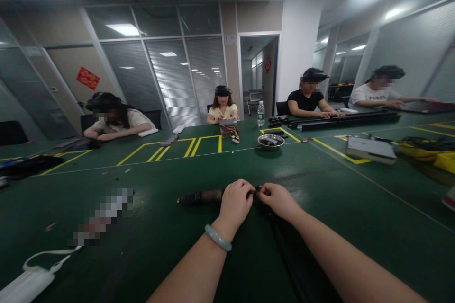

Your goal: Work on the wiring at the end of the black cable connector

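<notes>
A dark electric screwdriver [202, 197] lies across the green table [159, 180], its narrow tip pointing left. My left hand [236, 201] is closed around its rear end and covers that part. Close beside it, my right hand [279, 200] pinches a small dark connector [259, 189] at the screwdriver's back end. Whether the connector is seated in the screwdriver cannot be made out. Below my right hand, a dark cable [272, 214] runs toward the table's near edge, partly lost in shadow.
A metal bowl [270, 142] of dark parts and a water bottle [261, 113] stand beyond my hands. Left lies a blurred-out object [103, 218] with a white strap. A white box [371, 149] and yellow trays [444, 161] are at right. Several people sit around the table.
</notes>
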Action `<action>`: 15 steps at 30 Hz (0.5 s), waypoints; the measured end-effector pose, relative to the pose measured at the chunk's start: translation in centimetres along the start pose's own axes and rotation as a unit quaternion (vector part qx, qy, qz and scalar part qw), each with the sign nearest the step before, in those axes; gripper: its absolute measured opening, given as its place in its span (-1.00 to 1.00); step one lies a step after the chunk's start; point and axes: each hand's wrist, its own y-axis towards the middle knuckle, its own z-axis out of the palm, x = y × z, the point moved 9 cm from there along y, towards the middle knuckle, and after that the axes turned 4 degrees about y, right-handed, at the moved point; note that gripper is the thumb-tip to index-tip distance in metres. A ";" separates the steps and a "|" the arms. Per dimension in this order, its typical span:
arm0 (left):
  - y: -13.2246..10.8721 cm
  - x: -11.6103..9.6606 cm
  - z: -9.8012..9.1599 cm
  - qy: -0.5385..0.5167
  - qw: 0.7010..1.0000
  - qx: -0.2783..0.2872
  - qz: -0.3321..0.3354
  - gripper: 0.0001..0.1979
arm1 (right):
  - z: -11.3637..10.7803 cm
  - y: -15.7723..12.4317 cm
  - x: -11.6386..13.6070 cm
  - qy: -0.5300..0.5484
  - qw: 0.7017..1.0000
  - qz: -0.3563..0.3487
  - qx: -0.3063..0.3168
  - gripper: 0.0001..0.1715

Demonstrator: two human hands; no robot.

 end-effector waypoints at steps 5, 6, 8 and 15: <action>0.1 0.1 0.1 0.000 1.000 -0.004 0.001 -0.85 | -0.2 0.1 0.0 -0.009 1.000 0.000 -0.003 -0.78; 0.1 0.1 0.2 0.001 1.000 -0.005 0.000 -0.84 | -0.2 0.1 -0.1 -0.011 1.000 0.000 -0.003 -0.78; 0.1 0.2 0.1 0.001 1.000 -0.008 -0.003 -0.84 | -0.2 0.2 -0.2 -0.013 1.000 0.002 -0.002 -0.77; 0.1 0.1 -0.1 0.001 1.000 -0.005 -0.006 -0.87 | 0.1 0.2 -0.3 -0.011 1.000 0.009 0.010 -0.80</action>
